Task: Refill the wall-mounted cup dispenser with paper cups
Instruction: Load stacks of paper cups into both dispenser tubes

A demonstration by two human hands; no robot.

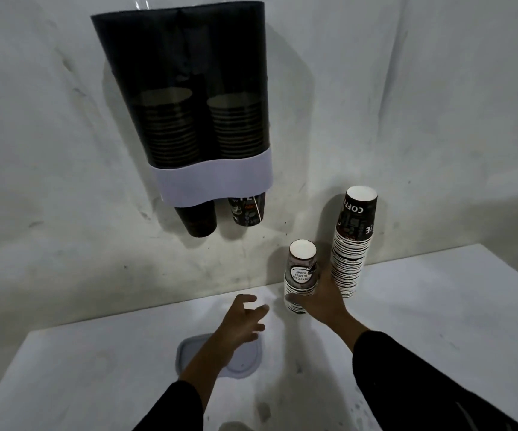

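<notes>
Head view: right hand (pixel 319 298) grips short cup stack (pixel 301 276); left hand (pixel 242 318) spread, empty.

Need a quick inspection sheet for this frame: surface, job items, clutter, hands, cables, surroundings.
Surface: white table, scuffed, dark specks.
Job's things: wall dispenser, both tubes part filled; short cup stack and tall cup stack, upside down on the table.
Clutter: grey lid lying flat.
Hands: right hand gripping the short cup stack; left hand open, above the table.
Cables: nothing seen.
Surroundings: stained white wall.
</notes>
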